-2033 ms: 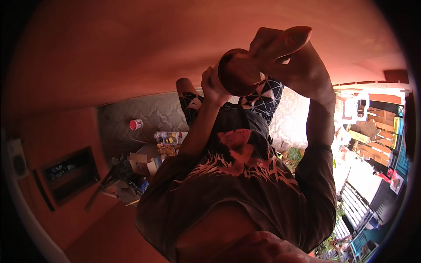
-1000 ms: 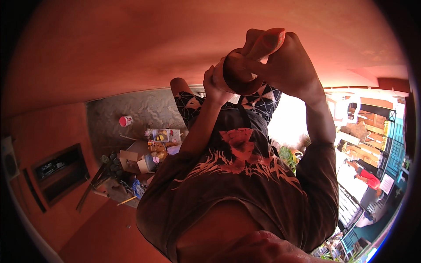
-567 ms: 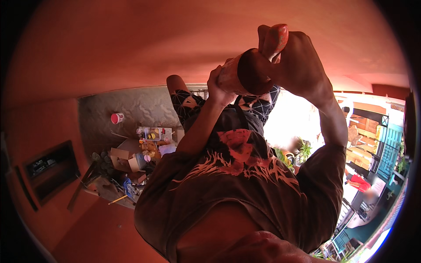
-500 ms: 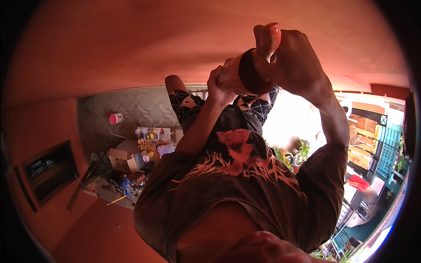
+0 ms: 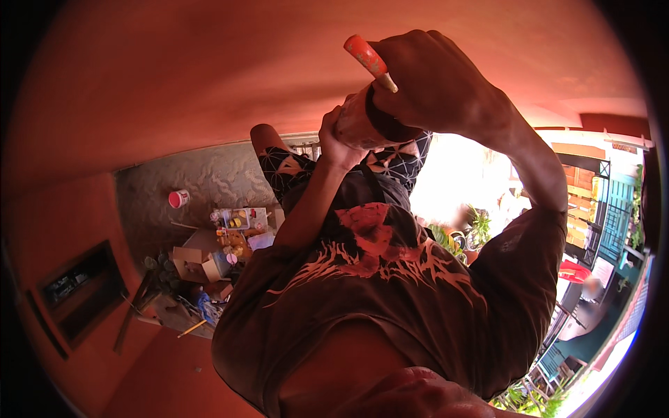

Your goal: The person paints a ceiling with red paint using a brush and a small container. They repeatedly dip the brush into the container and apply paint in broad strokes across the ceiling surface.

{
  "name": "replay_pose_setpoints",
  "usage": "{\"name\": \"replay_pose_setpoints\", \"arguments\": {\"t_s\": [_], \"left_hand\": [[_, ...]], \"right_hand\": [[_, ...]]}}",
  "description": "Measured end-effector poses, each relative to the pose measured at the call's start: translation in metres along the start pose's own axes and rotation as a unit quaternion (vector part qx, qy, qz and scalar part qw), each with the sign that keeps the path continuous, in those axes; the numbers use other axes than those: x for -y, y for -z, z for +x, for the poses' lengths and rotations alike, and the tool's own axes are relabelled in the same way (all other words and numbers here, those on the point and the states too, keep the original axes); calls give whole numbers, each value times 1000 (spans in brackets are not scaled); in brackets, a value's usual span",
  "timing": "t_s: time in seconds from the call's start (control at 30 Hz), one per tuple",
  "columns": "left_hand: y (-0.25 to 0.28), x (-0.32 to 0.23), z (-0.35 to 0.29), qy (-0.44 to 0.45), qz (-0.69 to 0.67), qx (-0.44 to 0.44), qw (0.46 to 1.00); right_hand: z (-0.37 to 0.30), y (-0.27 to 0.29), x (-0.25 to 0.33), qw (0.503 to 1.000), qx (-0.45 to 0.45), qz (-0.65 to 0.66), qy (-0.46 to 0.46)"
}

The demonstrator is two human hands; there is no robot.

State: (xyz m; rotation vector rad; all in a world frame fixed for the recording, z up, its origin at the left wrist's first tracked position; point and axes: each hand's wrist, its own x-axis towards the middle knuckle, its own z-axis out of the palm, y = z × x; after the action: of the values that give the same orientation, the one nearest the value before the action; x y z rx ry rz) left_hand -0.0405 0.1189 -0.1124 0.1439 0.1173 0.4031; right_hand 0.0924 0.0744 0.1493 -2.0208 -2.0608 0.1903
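My left hand point(image 5: 338, 145) is wrapped round the side of a cylindrical paint can point(image 5: 354, 122), which is tilted with its dark mouth toward my right hand. My right hand point(image 5: 439, 83) is closed at the can's rim, gripping a paintbrush point(image 5: 365, 54) by its worn red handle. The handle sticks out past the thumb side, and its narrow end is pale. The bristle end is hidden by my hand and the can, so I cannot tell whether it touches paint.
A broad orange-red wall point(image 5: 209, 76) rises close ahead. On the left floor are a small red-and-white bucket point(image 5: 179, 199), an open cardboard box point(image 5: 198, 265) and a plastic tray point(image 5: 237, 219). Potted plants point(image 5: 477, 226) and a person in red point(image 5: 574, 272) are at right.
My right hand has moved left and turned, so the brush handle now points up and left rather than upright. The can has shifted slightly left with my left hand.
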Motion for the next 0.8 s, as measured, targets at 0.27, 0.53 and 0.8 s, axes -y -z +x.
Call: {"name": "replay_pose_setpoints", "arguments": {"t_s": [0.27, 0.53, 0.8], "left_hand": [[-9, -1, 0, 22, -18, 28, 999], [-12, 0, 3, 25, -73, 93, 993], [-12, -5, 3, 14, -53, 101, 993]], "right_hand": [[11, 16, 9, 986, 153, -13, -65], [20, 25, -29, 983, 115, 136, 36], [13, 43, -33, 913, 220, 321, 121]]}}
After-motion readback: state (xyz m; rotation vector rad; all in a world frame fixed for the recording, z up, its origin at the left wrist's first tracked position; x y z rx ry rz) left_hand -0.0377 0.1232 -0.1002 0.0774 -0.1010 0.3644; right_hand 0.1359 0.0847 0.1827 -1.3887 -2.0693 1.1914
